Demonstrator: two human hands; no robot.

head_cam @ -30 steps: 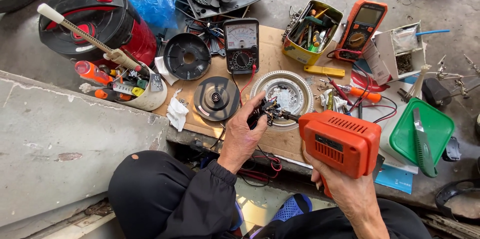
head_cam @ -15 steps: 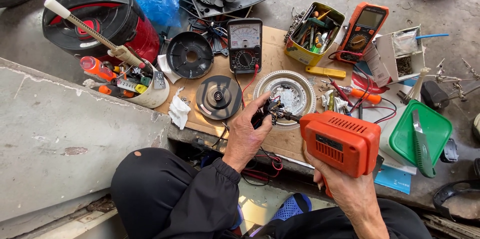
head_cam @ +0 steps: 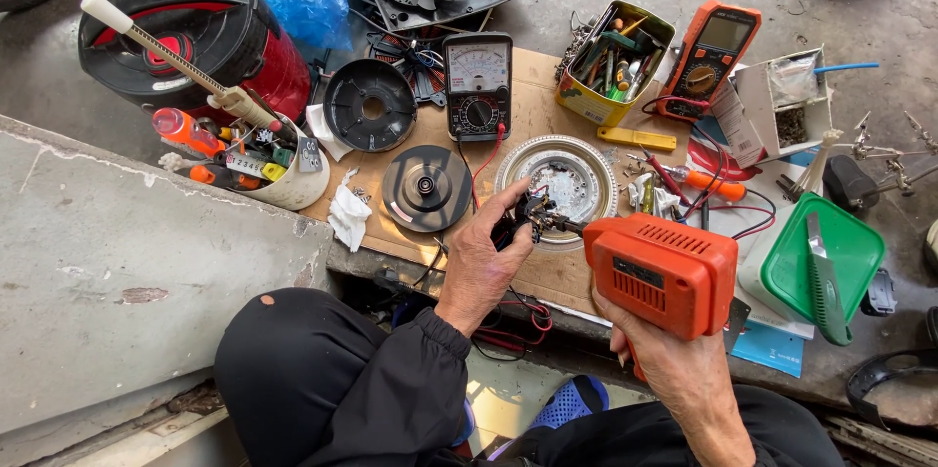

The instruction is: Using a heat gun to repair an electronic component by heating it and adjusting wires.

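Observation:
My left hand pinches a small black electrical part with wires, held just above the cardboard work board. My right hand grips the handle of an orange power drill. The drill's bit tip meets the small part at the left fingertips. Right behind them lies a round silver metal plate. A dark round disc lies to the left of the plate.
An analog meter, an orange digital meter, a yellow tin of tools, a black round cover, a white tub of tools, a red and black appliance, a green lid with a knife and a concrete ledge.
Both hands and the drill stay in place on the small part. The view has shifted only slightly.

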